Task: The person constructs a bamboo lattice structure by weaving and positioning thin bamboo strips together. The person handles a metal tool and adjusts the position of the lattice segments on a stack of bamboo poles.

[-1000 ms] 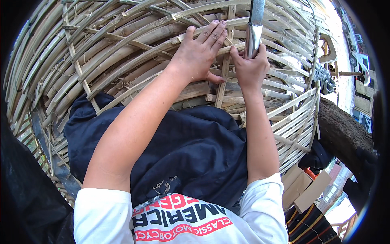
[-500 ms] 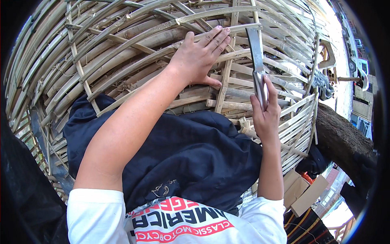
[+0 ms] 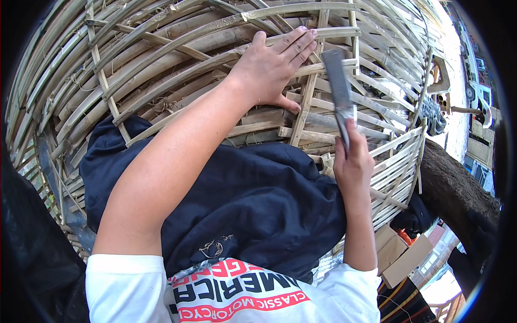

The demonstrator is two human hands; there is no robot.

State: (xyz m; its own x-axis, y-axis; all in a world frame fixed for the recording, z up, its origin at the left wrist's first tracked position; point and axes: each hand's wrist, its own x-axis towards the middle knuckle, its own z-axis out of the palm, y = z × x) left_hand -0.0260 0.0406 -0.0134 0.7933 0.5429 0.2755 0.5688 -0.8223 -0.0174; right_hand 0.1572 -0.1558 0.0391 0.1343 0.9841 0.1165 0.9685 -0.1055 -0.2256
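Note:
My left hand [image 3: 273, 67] lies flat on the woven bamboo frame [image 3: 161, 75], its fingers stretched over the slats and its thumb apart. It presses near an upright bamboo strip [image 3: 306, 105]. To its right, my right hand [image 3: 354, 161] is wrapped round the metal handle of a long, flat-bladed knife [image 3: 338, 81]. The blade points away from me over the cut ends of two slats [image 3: 344, 32] and is blurred. Whether it touches them I cannot tell. A dark cloth [image 3: 247, 199] covers my lap below both hands.
Bamboo lattice curves round on the left, far side and right. A thick tree trunk [image 3: 458, 177] stands at the right, with a cardboard box [image 3: 404, 258] below it. Beyond, a white vehicle [image 3: 478, 94] shows at the right edge. Black material [image 3: 37, 242] hangs at the left.
My right hand and the knife have come a little nearer to me, and the blade is now smeared by motion. My left hand keeps its place on the slats; the view has shifted slightly.

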